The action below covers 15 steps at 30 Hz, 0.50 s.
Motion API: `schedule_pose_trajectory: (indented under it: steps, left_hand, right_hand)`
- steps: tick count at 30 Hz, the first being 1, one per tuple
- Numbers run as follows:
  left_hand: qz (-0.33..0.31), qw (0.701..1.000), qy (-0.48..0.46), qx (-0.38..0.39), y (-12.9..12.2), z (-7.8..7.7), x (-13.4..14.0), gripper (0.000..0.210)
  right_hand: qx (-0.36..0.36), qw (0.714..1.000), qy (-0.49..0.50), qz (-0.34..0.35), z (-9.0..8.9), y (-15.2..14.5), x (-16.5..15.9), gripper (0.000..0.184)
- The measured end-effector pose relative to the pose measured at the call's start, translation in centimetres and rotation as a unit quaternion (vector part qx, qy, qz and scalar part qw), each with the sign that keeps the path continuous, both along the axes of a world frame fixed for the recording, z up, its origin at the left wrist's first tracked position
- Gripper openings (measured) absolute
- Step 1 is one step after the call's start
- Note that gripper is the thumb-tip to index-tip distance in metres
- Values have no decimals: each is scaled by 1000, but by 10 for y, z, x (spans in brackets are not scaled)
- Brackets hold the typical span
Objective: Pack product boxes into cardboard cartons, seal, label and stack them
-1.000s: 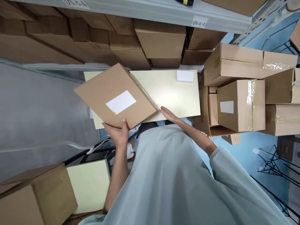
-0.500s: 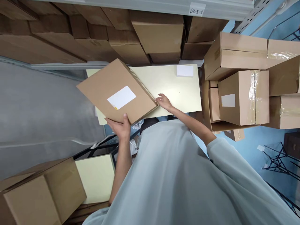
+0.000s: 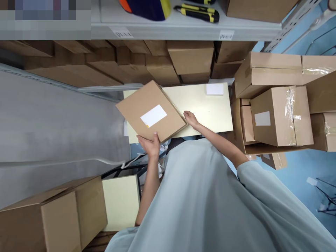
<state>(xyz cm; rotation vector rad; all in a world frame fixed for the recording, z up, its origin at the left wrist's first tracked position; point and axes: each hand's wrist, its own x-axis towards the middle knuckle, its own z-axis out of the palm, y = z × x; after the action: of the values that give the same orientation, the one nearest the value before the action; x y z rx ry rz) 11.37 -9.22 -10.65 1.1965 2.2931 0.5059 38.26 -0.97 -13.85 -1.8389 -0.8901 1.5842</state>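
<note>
A flat cardboard box (image 3: 139, 105) is held at an angle over the cream tabletop (image 3: 207, 112). On its upper face is a white label (image 3: 157, 113) with a small yellow mark. My left hand (image 3: 150, 145) grips the box's near edge, thumb on top, fingers partly hidden underneath. Beside the box's right corner is my right hand (image 3: 191, 120), its fingers stretched out and holding nothing. Whether its fingertips touch the box edge I cannot tell. A small white stack of paper (image 3: 214, 89) lies at the tabletop's far right.
Cardboard boxes (image 3: 190, 56) fill the shelf behind the tabletop. Box cutters (image 3: 198, 14) lie on the metal shelf (image 3: 170, 31) above. Taped cartons (image 3: 282, 117) are stacked at the right. Another carton (image 3: 90, 210) stands at lower left, by a grey wall (image 3: 52, 129).
The view has shifted, bringing the upper shelf and box cutters into sight. My right hand's fingers have straightened at the box corner. My left hand keeps its hold.
</note>
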Motion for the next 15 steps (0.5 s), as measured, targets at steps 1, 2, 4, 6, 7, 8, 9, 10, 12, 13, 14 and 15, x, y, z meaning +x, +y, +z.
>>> schedule_pose_trajectory:
  steps: [1,2,4,6,7,8,9,10,12,13,14,15]
  left_hand:
    - [0,1000,-2,1,0,1,0,116]
    - [2,1000,-3,4,0,1,0,116]
    - [8,1000,-8,9,0,2,0,115]
    - [17,1000,-14,10,1,3,0,115]
    - [21,1000,-19,11,2,4,0,115]
    - [24,999,-25,12,4,5,0,115]
    - [26,999,-32,13,5,6,0,115]
    - [27,999,-42,14,7,7,0,114]
    - [24,997,-67,17,9,9,3,111]
    - [21,996,-82,18,10,9,7,110]
    - [16,995,-99,18,10,8,12,109]
    - [7,993,-115,19,9,8,20,107]
  right_hand:
    - [4,1000,1,4,6,-2,1,51]
    - [5,1000,1,9,11,-5,1,54]
    - [4,999,14,29,20,-13,1,63]
    - [-1,997,45,61,28,-21,-2,71]
    - [-6,995,72,74,31,-24,-4,74]
    - [-7,993,84,80,34,-26,-6,76]
    - [-6,993,89,81,36,-27,-8,79]
    - [-1,993,90,79,39,-26,-8,81]
    - [15,993,86,78,45,-20,-3,84]
    - [25,993,85,82,49,-15,3,84]
    - [38,992,75,93,55,-8,11,84]
    - [51,991,56,110,61,1,21,84]
